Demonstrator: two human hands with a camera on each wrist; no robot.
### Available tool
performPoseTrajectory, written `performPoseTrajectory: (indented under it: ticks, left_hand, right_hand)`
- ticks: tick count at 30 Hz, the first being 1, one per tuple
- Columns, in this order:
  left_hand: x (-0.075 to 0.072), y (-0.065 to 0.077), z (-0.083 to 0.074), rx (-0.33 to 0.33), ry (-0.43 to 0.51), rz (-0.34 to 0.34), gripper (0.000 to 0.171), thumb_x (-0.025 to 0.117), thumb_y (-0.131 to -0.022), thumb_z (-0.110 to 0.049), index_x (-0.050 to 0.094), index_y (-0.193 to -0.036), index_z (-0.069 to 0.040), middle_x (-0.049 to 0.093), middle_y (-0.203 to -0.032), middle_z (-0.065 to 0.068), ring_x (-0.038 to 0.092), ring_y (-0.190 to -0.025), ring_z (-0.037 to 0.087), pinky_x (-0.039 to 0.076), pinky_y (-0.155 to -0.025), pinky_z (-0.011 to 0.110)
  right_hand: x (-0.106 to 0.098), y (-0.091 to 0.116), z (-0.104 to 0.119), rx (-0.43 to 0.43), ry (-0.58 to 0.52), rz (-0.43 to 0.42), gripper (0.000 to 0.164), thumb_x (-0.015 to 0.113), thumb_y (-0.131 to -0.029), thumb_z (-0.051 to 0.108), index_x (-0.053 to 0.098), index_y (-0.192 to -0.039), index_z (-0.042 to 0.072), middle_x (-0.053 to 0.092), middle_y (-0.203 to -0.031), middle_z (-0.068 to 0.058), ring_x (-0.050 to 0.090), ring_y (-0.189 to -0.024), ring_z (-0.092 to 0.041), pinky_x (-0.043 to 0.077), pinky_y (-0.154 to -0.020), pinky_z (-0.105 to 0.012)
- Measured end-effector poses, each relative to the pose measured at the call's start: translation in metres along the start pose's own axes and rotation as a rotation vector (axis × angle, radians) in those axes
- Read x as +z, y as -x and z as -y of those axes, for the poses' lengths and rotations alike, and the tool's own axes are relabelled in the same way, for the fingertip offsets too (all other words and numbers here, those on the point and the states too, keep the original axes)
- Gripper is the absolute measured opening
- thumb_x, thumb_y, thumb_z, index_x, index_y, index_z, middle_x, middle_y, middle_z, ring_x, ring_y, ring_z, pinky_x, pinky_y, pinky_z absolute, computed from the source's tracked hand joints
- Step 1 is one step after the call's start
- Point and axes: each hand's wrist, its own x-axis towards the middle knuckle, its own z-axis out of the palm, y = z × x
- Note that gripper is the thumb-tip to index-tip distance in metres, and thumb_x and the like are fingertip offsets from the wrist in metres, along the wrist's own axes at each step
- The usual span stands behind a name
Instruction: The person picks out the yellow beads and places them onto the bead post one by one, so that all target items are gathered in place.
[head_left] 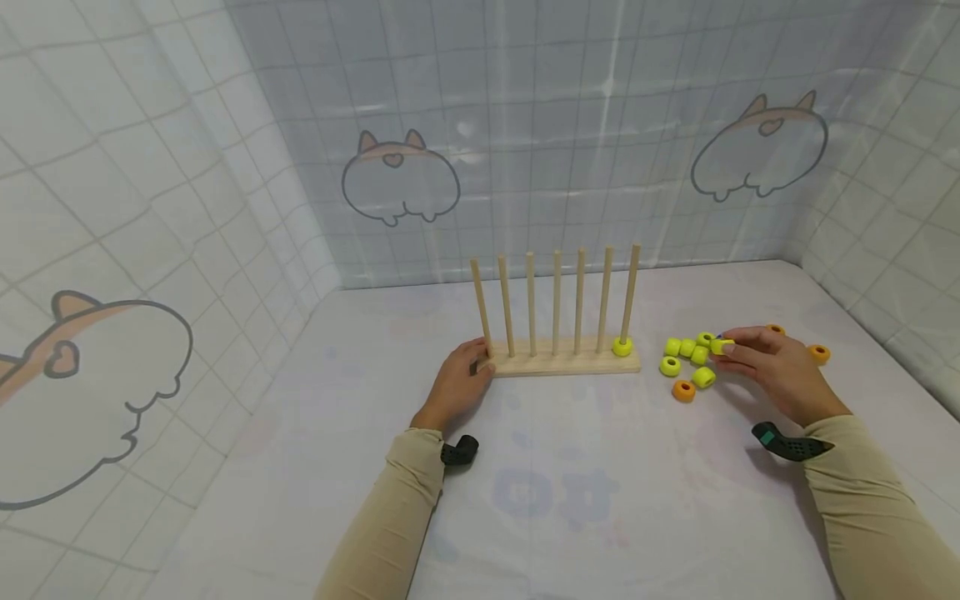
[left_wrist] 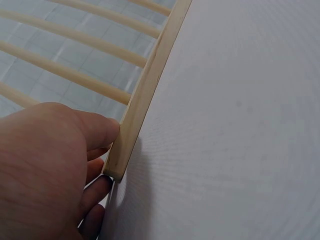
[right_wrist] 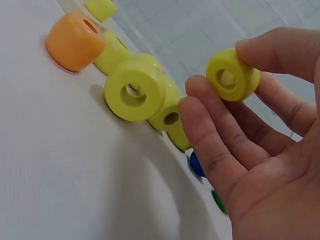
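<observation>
A wooden peg rack (head_left: pixel 558 365) with a row of upright pegs stands on the table. My left hand (head_left: pixel 459 379) grips its left end, thumb (left_wrist: pixel 102 131) on the base and fingers partly hidden behind the end. One yellow bead (head_left: pixel 622 347) sits at the bottom of the rightmost peg. To the right, my right hand (head_left: pixel 783 375) pinches another yellow bead (right_wrist: pixel 246 80) between thumb and fingers, its hole facing the right wrist camera. Loose yellow beads (head_left: pixel 703 377) lie just left of that hand, and an orange bead (head_left: pixel 684 391) rests in front of them.
More orange beads (head_left: pixel 819 355) lie beyond and right of the right hand. A blue bead (right_wrist: pixel 197 164) and a green bead (right_wrist: pixel 219 201) show partly behind its fingers. A tile-patterned sheet (head_left: pixel 555 125) rises behind the table and along both sides.
</observation>
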Motion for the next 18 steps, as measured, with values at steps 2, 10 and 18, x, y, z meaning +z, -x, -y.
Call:
performPoseTrajectory:
  ticks: [2,10,18]
  left_hand:
    - [0.000,0.000,0.000,0.002,-0.003,0.002,0.045,0.060,-0.100,-0.020,0.056,-0.139,0.001,0.046,-0.152,0.010,0.037,-0.143,0.029,0.027,-0.119,0.043]
    - [0.000,0.000,-0.002,-0.005,0.007,0.009,0.044,0.060,-0.100,-0.020,0.057,-0.139,0.001,0.046,-0.152,0.009,0.037,-0.143,0.028,0.026,-0.119,0.042]
    - [0.000,-0.001,-0.002,-0.009,0.006,-0.003,0.044,0.061,-0.099,-0.019,0.057,-0.139,0.000,0.046,-0.152,0.009,0.037,-0.143,0.029,0.026,-0.119,0.043]
  right_hand:
    - [0.001,0.000,0.001,-0.014,-0.025,0.007,0.053,0.066,-0.098,0.014,0.043,-0.135,-0.015,0.049,-0.124,-0.008,0.069,-0.100,-0.009,0.056,-0.086,-0.024]
    - [0.011,-0.005,-0.002,-0.090,0.222,-0.058,0.043,0.065,-0.099,0.019,0.053,-0.131,-0.007,0.063,-0.115,0.005,0.069,-0.096,-0.006,0.056,-0.083,-0.020]
    - [0.026,-0.008,0.003,-0.154,0.041,-0.074,0.032,0.066,-0.097,0.007,0.055,-0.123,-0.008,0.065,-0.110,-0.002,0.069,-0.095,-0.009,0.057,-0.084,-0.024]
